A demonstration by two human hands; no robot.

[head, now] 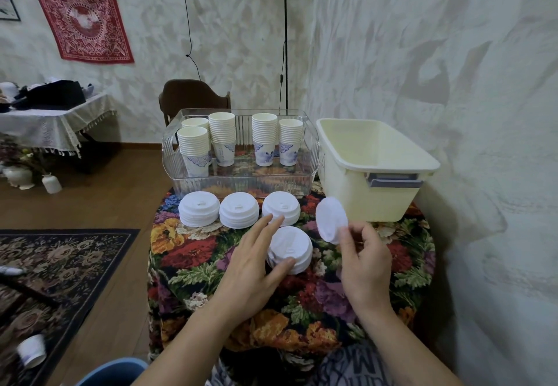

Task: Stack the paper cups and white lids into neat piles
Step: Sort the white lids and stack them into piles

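Several stacks of paper cups with blue prints stand inside a clear plastic bin. Three piles of white lids sit in a row in front of the bin. A fourth, nearer lid pile lies on the floral tablecloth. My left hand rests against this pile, thumb at its front edge and straight fingers along its left side. My right hand pinches a single white lid, held on edge above the table to the right of the pile.
A cream plastic tub stands at the right against the wall. The small round table drops off on the left to a wooden floor and patterned rug. A chair is behind the bin. A loose cup lies on the floor.
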